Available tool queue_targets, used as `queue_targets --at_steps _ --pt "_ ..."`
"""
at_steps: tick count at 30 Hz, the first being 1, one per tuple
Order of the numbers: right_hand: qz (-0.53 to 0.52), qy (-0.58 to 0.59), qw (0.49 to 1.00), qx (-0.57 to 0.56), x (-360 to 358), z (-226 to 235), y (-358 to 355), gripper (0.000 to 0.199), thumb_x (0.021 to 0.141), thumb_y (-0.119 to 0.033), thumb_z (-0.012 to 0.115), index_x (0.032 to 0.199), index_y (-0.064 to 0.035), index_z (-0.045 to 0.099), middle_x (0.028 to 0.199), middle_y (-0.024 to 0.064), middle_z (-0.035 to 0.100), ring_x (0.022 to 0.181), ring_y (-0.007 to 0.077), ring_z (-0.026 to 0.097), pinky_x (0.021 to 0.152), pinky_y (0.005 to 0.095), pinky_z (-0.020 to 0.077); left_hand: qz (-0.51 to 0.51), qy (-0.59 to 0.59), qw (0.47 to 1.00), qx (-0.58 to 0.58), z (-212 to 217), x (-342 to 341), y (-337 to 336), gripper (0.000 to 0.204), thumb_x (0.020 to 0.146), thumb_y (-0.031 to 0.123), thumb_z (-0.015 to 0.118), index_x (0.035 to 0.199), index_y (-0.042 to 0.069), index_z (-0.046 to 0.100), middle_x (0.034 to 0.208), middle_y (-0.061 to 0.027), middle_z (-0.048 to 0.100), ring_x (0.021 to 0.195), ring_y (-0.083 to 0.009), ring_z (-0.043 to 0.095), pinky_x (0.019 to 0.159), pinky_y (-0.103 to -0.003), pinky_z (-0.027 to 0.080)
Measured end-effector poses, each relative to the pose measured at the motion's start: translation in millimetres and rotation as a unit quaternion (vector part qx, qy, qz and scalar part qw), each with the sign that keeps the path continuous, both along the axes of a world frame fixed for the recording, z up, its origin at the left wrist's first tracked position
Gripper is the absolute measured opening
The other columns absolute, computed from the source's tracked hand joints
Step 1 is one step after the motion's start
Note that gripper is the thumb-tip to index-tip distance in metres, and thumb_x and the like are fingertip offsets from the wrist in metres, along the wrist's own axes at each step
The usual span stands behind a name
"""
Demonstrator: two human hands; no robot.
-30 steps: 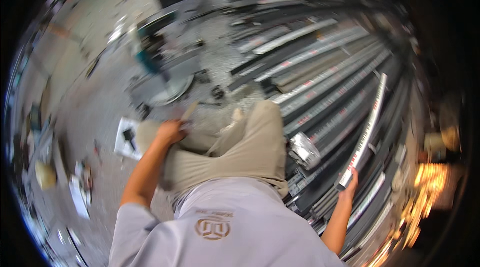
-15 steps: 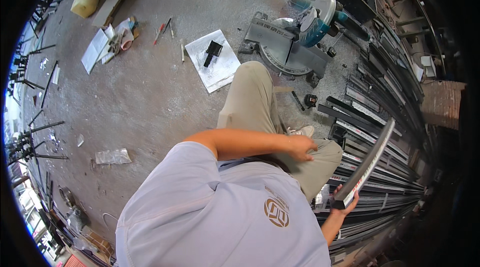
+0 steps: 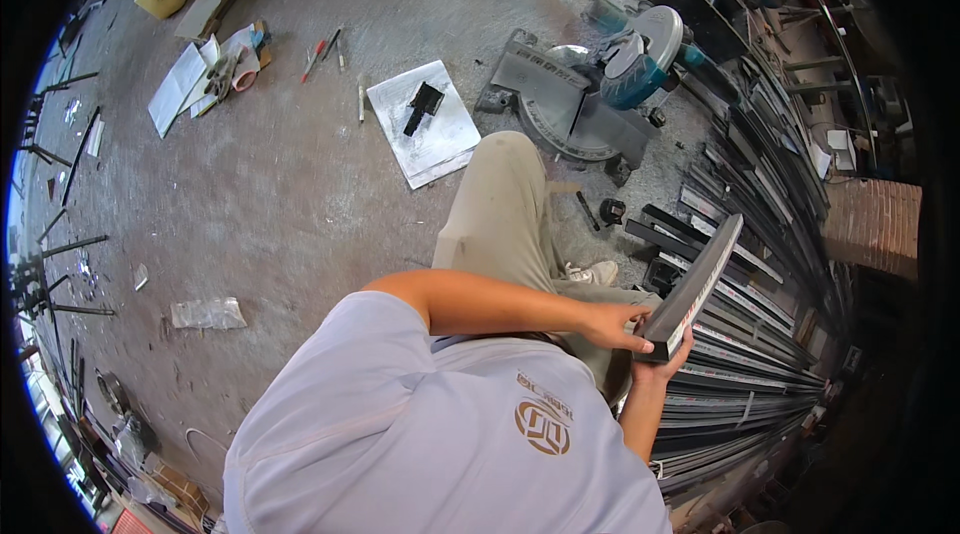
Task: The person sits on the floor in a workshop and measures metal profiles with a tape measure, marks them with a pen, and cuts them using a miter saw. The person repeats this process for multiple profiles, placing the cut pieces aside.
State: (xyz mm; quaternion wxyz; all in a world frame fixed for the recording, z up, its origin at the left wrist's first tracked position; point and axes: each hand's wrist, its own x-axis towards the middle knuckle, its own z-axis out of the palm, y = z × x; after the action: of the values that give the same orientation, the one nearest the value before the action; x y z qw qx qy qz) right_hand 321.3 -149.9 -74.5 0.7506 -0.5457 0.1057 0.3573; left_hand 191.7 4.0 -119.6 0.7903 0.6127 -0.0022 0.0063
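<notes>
A long dark metal profile bar [image 3: 695,279] with a pale printed strip along one side slants up and away over my right knee. Its near end rests in my right hand [image 3: 662,366], which is wrapped round it from below. Against that same end, my left hand [image 3: 618,325] grips with thumb and fingers on the bar's left side. Part of the right fingers is hidden behind the bar.
A mitre saw [image 3: 590,99] stands on the floor ahead. Beside it lie white paper sheets [image 3: 432,156] with a black piece on top, and a tape measure [image 3: 612,211]. Many dark profiles [image 3: 750,359] are stacked at right. Papers with scissors [image 3: 222,74] lie far left.
The bar has come left and closer to my body in my right hand. My left hand has moved right from above my knee and now grips the bar's near end.
</notes>
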Motion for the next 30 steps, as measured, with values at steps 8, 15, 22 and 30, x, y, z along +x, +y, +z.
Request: queue_targets --at_steps 8,15,22,30 --pt "0.121 0.005 0.992 -0.044 3 -13 56 0.058 0.091 -0.064 0.065 0.124 -0.0159 0.062 0.106 0.0019 0.069 0.090 0.0146 0.069 0.067 0.0243 0.0543 0.117 0.184 0.976 0.003 36 0 45 0.111 0.084 0.073 0.073 0.155 -0.005 0.039 0.151 -0.0307 0.050 0.142 -0.0355 0.049 0.118 -0.043 0.039" --pt "0.185 0.049 0.981 -0.004 26 -45 67 0.078 0.088 -0.074 0.064 0.130 -0.0077 0.059 0.118 0.0087 0.068 0.108 0.0227 0.065 0.101 0.0417 0.0488 0.242 0.208 0.945 -0.072 14 21 53 0.059 0.090 0.042 0.079 0.130 0.002 0.062 0.092 -0.0048 0.063 0.078 -0.0116 0.054 0.069 -0.028 0.043" --pt "0.127 0.034 0.990 0.050 66 -68 85 0.088 0.085 -0.083 0.059 0.122 -0.0037 0.060 0.112 0.0104 0.068 0.110 0.0255 0.065 0.099 0.0417 0.0496 0.264 0.200 0.939 -0.091 17 -5 95 0.051 0.087 0.038 0.079 0.119 0.000 0.067 0.091 -0.0052 0.065 0.078 -0.0120 0.057 0.068 -0.027 0.045" --pt "0.038 -0.036 0.998 0.035 100 -60 85 0.106 0.079 -0.085 0.067 0.148 -0.0078 0.041 0.134 0.0187 0.058 0.119 0.0296 0.061 0.101 0.0425 0.0499 0.208 0.178 0.947 -0.170 28 -96 174 0.061 0.093 0.053 0.060 0.129 0.003 0.064 0.113 -0.0087 0.072 0.097 -0.0216 0.068 0.082 -0.039 0.057"
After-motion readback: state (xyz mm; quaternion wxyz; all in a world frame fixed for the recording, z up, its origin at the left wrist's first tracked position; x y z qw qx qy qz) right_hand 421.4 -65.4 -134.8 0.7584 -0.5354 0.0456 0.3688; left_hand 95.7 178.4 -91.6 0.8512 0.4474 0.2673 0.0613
